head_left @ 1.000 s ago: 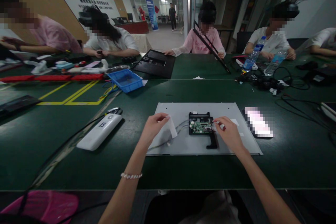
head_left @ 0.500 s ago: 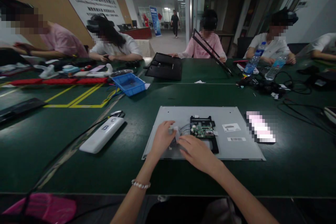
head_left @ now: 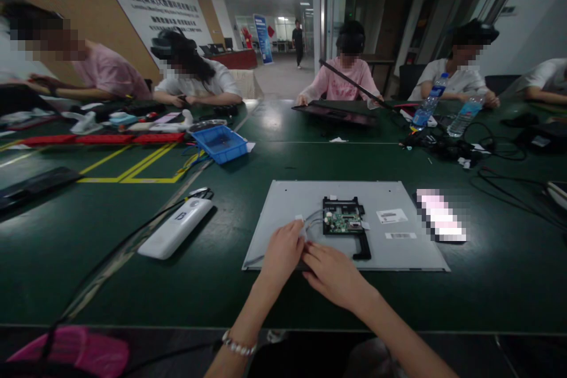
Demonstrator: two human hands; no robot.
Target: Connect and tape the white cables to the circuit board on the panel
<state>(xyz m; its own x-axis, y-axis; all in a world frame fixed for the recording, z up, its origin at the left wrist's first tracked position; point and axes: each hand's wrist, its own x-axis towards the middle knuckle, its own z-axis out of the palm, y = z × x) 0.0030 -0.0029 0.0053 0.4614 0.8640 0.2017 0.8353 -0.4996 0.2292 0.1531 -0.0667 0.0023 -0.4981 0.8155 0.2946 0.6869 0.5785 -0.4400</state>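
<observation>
A flat grey panel point(head_left: 416, 254), like the back of a display, lies on the table in front of me. On it sits a green circuit board point(head_left: 343, 221) in a black frame point(head_left: 364, 245). Grey cables point(head_left: 313, 216) run left from the board to my fingers, beside a small white piece of tape point(head_left: 299, 220). My left hand point(head_left: 283, 251) is closed over the cable ends at the panel's left part. Touching it, my right hand point(head_left: 334, 271) has its fingers pressed together. Whatever is between the fingertips is hidden.
A white power bank point(head_left: 177, 229) with a black cable lies to the left, a phone point(head_left: 440, 215) to the right. Farther off are a blue tray point(head_left: 220, 144) and water bottles point(head_left: 429, 103). Across the table a person handles a dark panel point(head_left: 339, 113).
My left hand has come down and toward me, closing against my right. The white tape now shows above its fingertips. The person opposite has lowered and shifted the dark panel.
</observation>
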